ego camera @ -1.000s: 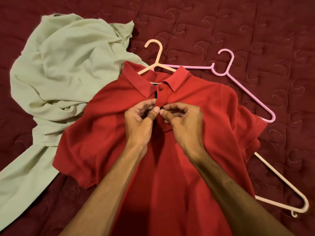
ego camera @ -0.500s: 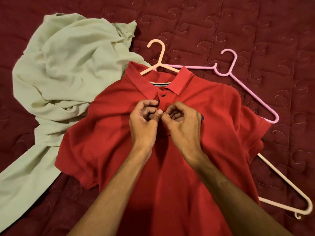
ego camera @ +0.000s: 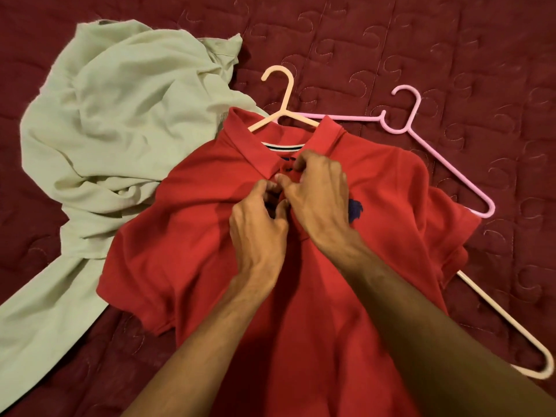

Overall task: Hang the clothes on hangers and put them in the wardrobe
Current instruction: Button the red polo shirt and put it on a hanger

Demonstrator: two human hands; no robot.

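Right hand (ego camera: 319, 200) has moved up, left hand (ego camera: 258, 233) below, both pinching the red polo (ego camera: 186, 236).

A single wide-angle camera sits on the person's head. It faces forward and steeply down onto the bed (ego camera: 451, 40), near enough that the shirt (ego camera: 186, 236) fills the middle of the frame. The left arm (ego camera: 210, 341) and right arm (ego camera: 421, 326) enter from the bottom edge and reach up to the centre, so the top of the frame lies farthest from the person. A green cloth (ego camera: 120, 115) runs off the left edge, and a hanger (ego camera: 505, 317) ends just short of the right edge.
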